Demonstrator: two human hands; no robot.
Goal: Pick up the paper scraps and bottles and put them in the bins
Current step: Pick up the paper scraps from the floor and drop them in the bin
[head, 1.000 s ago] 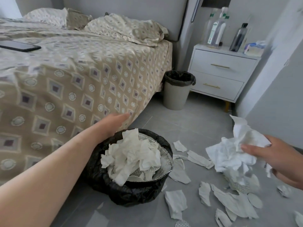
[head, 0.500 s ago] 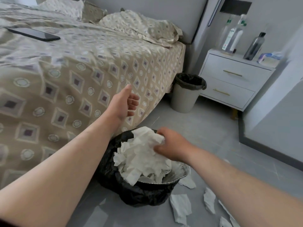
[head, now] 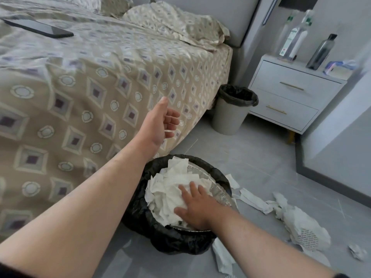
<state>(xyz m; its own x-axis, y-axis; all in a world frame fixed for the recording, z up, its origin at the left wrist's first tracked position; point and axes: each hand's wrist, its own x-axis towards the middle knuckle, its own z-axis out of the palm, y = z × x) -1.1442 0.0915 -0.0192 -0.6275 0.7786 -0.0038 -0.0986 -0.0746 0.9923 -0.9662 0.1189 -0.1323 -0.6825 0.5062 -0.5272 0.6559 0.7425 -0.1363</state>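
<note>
Paper heap (head: pixel 170 189) is piled above the rim of the near bin (head: pixel 140 215), the one with the black liner, on the floor just beside the bed (head: pixel 80 97). The right hand (head: pixel 193 205) lies flat on top of it, fingers spread, palm down. It looks like it's pressing the pile in, not gripping anything. There's something silvery and foil-like (head: pixel 218 193) against the bin's right rim, can't tell what it is.

The left hand (head: pixel 160 123) hangs in the air past the bin, by the side of the bed, fingers loosely curled and holding nothing.

What matters for the next move: the loose scraps (head: pixel 253 199) are all on the floor to the right of the bin, so they're on the right hand's side. The long strip starts near the rim and runs away to the right, toward a big crumpled wad (head: pixel 301 227). The right hand is clearly nearer, and the left would have to cross over the bin. I'd guess a short sideways reach once the pile is squashed (that bin looks pretty much full, though).

The bottles (head: pixel 295 41) stand upright on the nightstand (head: pixel 291 91), well apart from both hands, with a second bin (head: pixel 230 115) right beside it. There's also a phone (head: pixel 40 29) on the bed, not part of this.
</note>
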